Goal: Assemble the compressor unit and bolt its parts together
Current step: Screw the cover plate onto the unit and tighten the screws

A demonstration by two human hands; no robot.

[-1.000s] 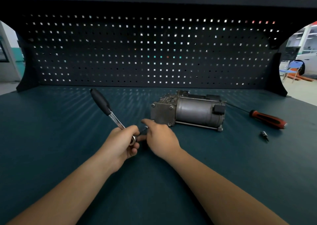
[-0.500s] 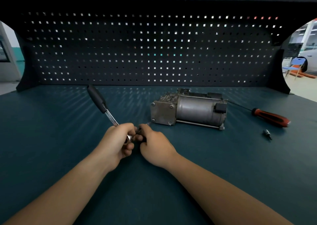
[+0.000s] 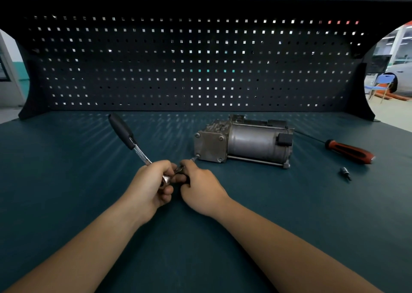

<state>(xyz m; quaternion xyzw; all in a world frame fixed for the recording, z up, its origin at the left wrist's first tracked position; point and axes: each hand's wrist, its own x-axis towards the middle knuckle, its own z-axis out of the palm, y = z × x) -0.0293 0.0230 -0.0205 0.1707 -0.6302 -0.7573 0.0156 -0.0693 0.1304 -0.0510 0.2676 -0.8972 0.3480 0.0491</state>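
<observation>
Grey metal, the compressor point(image 3: 252, 142) lay on its side on the surface point(image 3: 66, 181), long axis running left to right, bolted end plate point(image 3: 209, 144) facing left toward the hands. The left hand point(image 3: 149, 185) had its fingers wrapped round the ratchet point(image 3: 124, 134) near its head, black handle slanting up and away. The right hand point(image 3: 200, 187) pinched the bit point(image 3: 192, 159) at that head, tip aimed at the plate's lower corner. Half-seated, the bit could probably drop out or slip off a bolt.
</observation>
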